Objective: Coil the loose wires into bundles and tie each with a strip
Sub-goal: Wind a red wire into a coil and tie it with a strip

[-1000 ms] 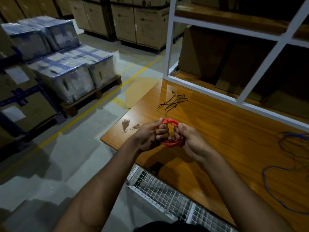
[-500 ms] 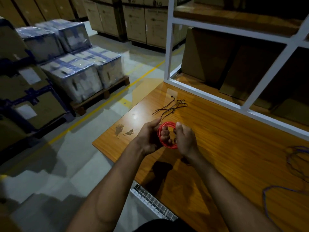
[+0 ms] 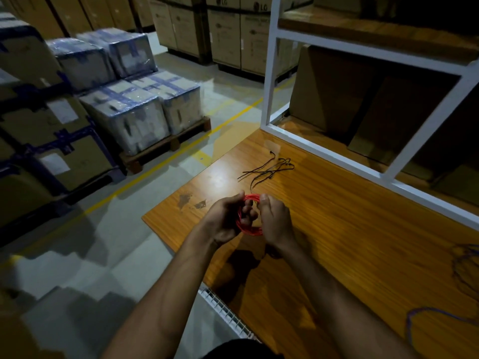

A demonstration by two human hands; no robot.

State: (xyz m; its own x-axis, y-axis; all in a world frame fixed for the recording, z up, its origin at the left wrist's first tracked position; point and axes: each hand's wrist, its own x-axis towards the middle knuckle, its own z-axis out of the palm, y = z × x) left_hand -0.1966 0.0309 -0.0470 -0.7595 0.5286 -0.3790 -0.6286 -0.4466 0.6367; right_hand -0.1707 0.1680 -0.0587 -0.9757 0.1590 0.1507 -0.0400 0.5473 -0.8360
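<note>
Red wire coil (image 3: 249, 221) is held above the near-left part of the wooden table (image 3: 363, 242), between the two hands, and it does not touch the table. Its ring stands almost upright, with the open face turned toward the left and right hands, so the loops run from the top down to the bottom between the palms. The left hand (image 3: 225, 221) grips the left side of the coil with curled fingers that pass into the ring, and the right hand (image 3: 275, 222) grips the right side with its fingers closed around the loops. The black tie strips (image 3: 269, 170) lie loose on the table just beyond the hands, a little to the far right, with their long axis going mostly from left to right. The right hand seems slightly nearer to them, so I judge that the left hand should keep the coil while the right one reaches forward for one strip. A loose blue wire (image 3: 464, 275) lies at the right edge of the table, well apart from the hands, not yet coiled.
</note>
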